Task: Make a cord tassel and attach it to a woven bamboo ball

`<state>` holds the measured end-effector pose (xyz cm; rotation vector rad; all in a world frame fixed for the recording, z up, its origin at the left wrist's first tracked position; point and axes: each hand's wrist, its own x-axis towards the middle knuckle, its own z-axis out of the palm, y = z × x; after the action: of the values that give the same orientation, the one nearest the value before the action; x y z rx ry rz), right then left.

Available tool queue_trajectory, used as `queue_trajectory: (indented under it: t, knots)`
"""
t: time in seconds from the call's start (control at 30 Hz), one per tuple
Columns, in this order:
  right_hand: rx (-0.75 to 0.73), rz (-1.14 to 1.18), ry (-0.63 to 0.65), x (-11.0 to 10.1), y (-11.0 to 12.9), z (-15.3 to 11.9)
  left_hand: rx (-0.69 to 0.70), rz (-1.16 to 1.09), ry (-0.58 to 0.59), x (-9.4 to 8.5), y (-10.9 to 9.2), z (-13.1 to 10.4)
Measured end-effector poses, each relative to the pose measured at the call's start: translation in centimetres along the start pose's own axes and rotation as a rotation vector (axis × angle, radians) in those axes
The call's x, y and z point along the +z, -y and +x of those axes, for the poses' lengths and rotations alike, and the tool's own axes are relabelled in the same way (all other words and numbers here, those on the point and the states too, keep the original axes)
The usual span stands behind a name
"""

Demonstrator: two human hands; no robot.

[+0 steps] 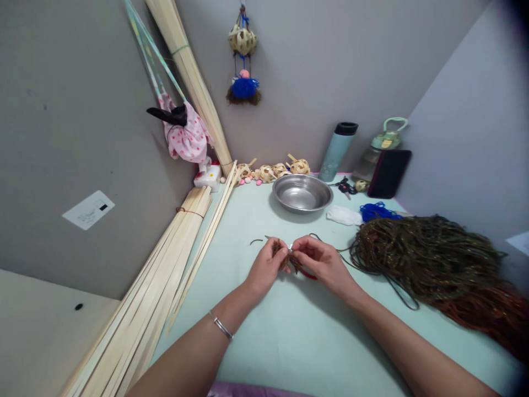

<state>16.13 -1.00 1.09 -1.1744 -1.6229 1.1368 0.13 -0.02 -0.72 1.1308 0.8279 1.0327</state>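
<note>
Over the middle of the table, my left hand (268,262) is closed on a small bunch of brown yarn (296,264). My right hand (320,262) meets it from the other side, thumb and forefinger pinched at the yarn. A tiny silvery-white spot shows between the fingertips; its kind is unclear. Behind and under the hands, a grey pointed tip and a red curved handle (308,274) show, apparently scissors, mostly hidden. A short dark yarn snippet (256,241) lies left of the hands. Dark yarn strands run from behind my right hand toward the big yarn heap (430,259).
A steel bowl (303,193) stands beyond the hands. Behind it are woven bamboo balls (266,173), a blue tumbler (338,151), a green bottle (372,157) and a phone (389,173). Blue yarn (378,211) and a white bundle (344,215) lie right. Bamboo strips (165,275) line the left.
</note>
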Motion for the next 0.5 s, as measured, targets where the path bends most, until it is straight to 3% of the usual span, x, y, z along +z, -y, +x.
queue_trajectory:
  t: [0.3, 0.5]
  knots:
    - [-0.278, -0.438, -0.001, -0.17, -0.03, -0.82, 0.049, 0.085, -0.012, -0.26, 0.54, 0.10]
    - [-0.348, -0.593, 0.012, -0.24, -0.33, -0.71, 0.049, 0.104, -0.017, -0.20, 0.65, 0.09]
